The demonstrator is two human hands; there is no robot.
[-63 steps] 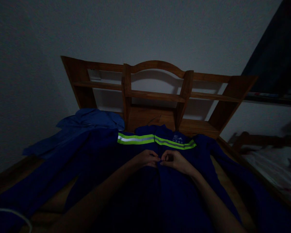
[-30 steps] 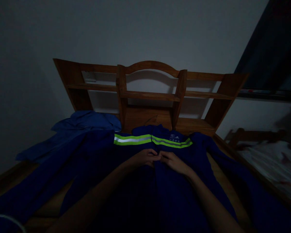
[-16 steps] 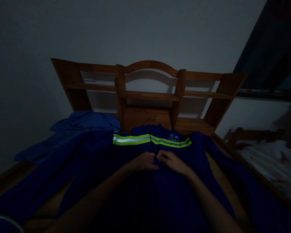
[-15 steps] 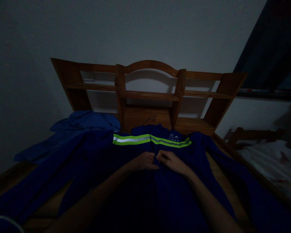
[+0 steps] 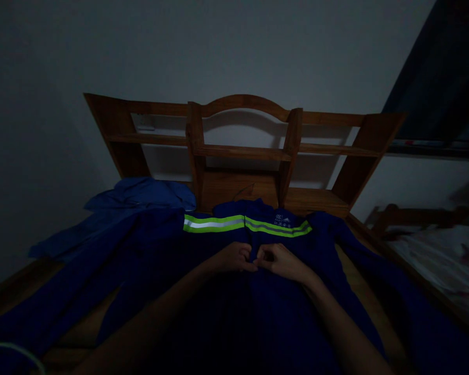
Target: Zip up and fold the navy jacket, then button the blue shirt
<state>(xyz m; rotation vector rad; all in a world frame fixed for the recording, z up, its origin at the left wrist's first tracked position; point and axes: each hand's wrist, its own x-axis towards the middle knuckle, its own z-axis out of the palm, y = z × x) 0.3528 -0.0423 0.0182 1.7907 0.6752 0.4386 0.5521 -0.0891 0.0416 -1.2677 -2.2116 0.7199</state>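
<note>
A dark blue work jacket (image 5: 214,291) lies spread out, front up, its sleeves out to both sides. A yellow-green and silver reflective band (image 5: 213,224) crosses its chest, and small white print (image 5: 282,221) sits above the band on the right. My left hand (image 5: 234,258) is closed at the jacket's front opening, just below the band, its fingers curled on the cloth. Close beside it, my right hand (image 5: 283,262) pinches at the same edge, thumb against forefinger. The fingertips of both hands nearly meet. Any button or fastener between them is too dark to make out.
Behind the jacket stands a wooden headboard shelf (image 5: 244,151) against a pale wall (image 5: 234,47). Lighter blue cloth (image 5: 144,195) is heaped at the left. On the right are white bedding (image 5: 445,255) and a dark curtain or window (image 5: 445,78). The room is dim.
My right hand's fingertips have come down and closer to my left thumb at the jacket's front edge. The jacket lies as before; the view has shifted slightly.
</note>
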